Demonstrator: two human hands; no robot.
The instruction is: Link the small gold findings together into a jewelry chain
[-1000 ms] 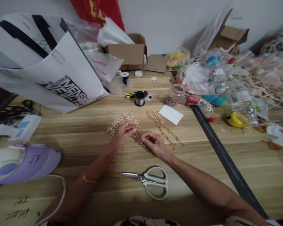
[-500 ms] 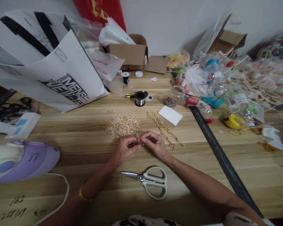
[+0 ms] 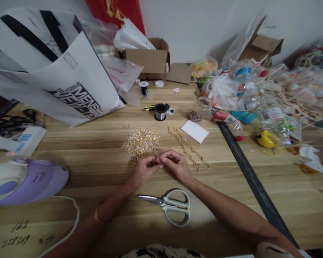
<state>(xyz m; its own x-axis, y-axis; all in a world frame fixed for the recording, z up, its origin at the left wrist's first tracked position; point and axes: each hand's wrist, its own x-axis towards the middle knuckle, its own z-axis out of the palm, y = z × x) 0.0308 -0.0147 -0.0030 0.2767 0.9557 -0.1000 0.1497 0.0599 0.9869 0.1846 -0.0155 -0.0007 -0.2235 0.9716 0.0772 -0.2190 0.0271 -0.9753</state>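
My left hand (image 3: 145, 169) and my right hand (image 3: 177, 165) meet fingertip to fingertip over the table, both closed in a pinch. What they pinch is too small to name; a thin gold strand hangs below the left fingers. Just beyond the left hand lies a heap of small gold and silver beads or links (image 3: 141, 143). To the right of my right hand, gold chains (image 3: 187, 150) stretch across the wood. Scissors (image 3: 168, 206) with pale green handles lie in front of me, blades pointing left and slightly apart.
A spool of silver wire (image 3: 160, 111), a white folded paper (image 3: 194, 131) and a jar of beads (image 3: 199, 110) stand farther back. On the left are a large white bag (image 3: 78, 82) and a purple appliance (image 3: 40, 181). Plastic bottles (image 3: 243, 71) and a tape measure (image 3: 267, 138) clutter the right.
Both hands stay almost in place with fingertips together. The left wrist shifts very slightly. Everything else lies as before, apart from a small camera shift.
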